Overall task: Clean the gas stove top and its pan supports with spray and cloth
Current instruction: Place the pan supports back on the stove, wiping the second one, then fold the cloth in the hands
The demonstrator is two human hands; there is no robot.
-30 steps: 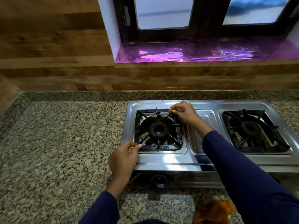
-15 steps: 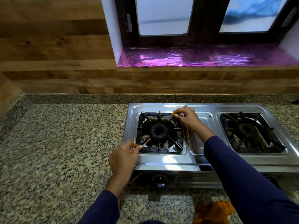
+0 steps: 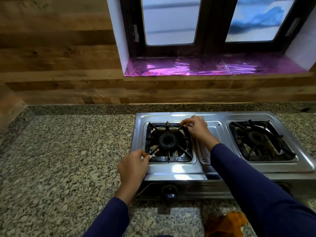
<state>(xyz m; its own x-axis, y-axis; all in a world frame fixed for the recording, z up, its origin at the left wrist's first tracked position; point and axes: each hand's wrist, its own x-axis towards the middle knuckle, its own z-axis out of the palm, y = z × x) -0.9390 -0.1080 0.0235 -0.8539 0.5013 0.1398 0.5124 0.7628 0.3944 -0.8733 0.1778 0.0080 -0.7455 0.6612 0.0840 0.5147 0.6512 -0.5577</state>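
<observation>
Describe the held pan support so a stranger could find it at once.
On the granite countertop below the window sits a steel two-burner gas stove. The pan support is the black grate over its left burner. Unlike the matching grate on the right, it has a left hand pinching its near-left corner and a right hand its far-right corner.

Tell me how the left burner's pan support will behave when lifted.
Likely stiff: the pan support is a black metal frame. Probably heavyish, since left hand and right hand pinch opposite corners. Its glossy front bar may be slippery.
</observation>
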